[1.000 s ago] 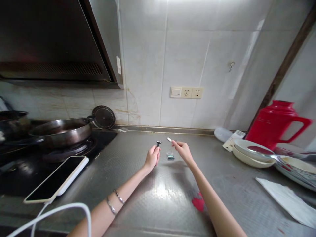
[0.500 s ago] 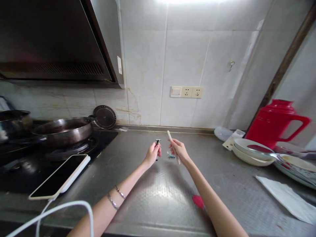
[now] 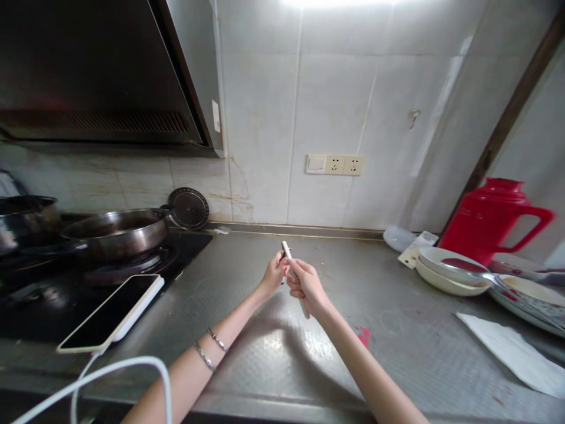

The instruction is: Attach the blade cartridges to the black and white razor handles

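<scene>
My left hand (image 3: pixel 273 272) is closed around a small dark tool (image 3: pixel 283 281), whose end is mostly covered now; it looks like a small razor with a silver T-shaped head. My right hand (image 3: pixel 305 285) grips a slim white stick (image 3: pixel 286 249), its upper end sticking out past the fingers and its lower end below the palm. Both hands are close together above the steel counter (image 3: pixel 247 330), and the stick's upper part crosses in front of the dark tool. Whether the two touch I cannot tell.
On the left, a phone (image 3: pixel 112 312) with a white cable (image 3: pixel 88 377) lies at the edge of the black stove, below a steel pan (image 3: pixel 119 235). To the right are stacked bowls (image 3: pixel 445 282), a red thermos jug (image 3: pixel 489 218) and a white sheet (image 3: pixel 512 353). A pink item (image 3: pixel 364 337) lies near my right forearm.
My right hand has moved left with the white stick, up to my left hand. The small turquoise items on the counter are now hidden behind it. More of the pink item shows.
</scene>
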### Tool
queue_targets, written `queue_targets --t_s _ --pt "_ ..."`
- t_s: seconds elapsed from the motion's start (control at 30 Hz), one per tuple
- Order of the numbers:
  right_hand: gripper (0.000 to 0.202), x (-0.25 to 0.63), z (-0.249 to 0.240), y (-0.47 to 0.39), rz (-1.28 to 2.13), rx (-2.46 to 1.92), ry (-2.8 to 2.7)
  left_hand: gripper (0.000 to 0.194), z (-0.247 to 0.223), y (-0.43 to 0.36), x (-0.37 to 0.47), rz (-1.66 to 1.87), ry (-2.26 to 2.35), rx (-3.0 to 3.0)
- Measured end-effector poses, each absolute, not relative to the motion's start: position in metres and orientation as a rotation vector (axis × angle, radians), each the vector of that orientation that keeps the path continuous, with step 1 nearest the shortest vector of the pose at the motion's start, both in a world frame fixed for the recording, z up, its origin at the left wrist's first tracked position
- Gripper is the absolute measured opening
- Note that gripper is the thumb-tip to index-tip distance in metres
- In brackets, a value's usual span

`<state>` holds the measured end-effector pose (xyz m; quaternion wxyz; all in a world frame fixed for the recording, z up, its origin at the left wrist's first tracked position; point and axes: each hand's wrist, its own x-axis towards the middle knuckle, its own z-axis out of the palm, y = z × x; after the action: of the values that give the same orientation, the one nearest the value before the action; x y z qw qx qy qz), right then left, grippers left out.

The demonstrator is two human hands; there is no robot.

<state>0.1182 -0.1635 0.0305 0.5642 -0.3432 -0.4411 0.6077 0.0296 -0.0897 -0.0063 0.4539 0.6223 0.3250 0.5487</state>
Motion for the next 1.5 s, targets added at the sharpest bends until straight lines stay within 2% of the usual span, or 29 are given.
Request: queue_targets --t_s 0.5,0.93,1.03,1.2,1.4,1.5 --pt "0.041 0.107 0.025 -0.178 1.460 -0.842 -0.936 0.021 -0.008 -0.086 0.028 1.359 0.763 1.479" --pt "0.035 0.109 0.031 -0.182 1.488 -0.813 -0.895 0.022 -0.008 -0.080 0.025 1.354 0.706 1.500" --pt "0.030 0.115 0.038 -0.179 1.388 -0.866 -0.928 0.024 -0.007 -0.074 0.020 1.370 0.679 1.508" --pt "0.040 0.140 0.038 -0.151 1.083 -1.053 -1.105 0.025 0.001 -0.069 0.008 1.428 0.644 1.401" --pt "0.027 0.160 0.023 -0.117 0.655 -1.251 -1.366 0.026 0.003 -0.068 0.006 1.442 0.622 1.368" --pt "0.032 0.158 0.018 -0.111 0.558 -1.355 -1.479 0.029 0.001 -0.068 0.007 1.423 0.618 1.368"
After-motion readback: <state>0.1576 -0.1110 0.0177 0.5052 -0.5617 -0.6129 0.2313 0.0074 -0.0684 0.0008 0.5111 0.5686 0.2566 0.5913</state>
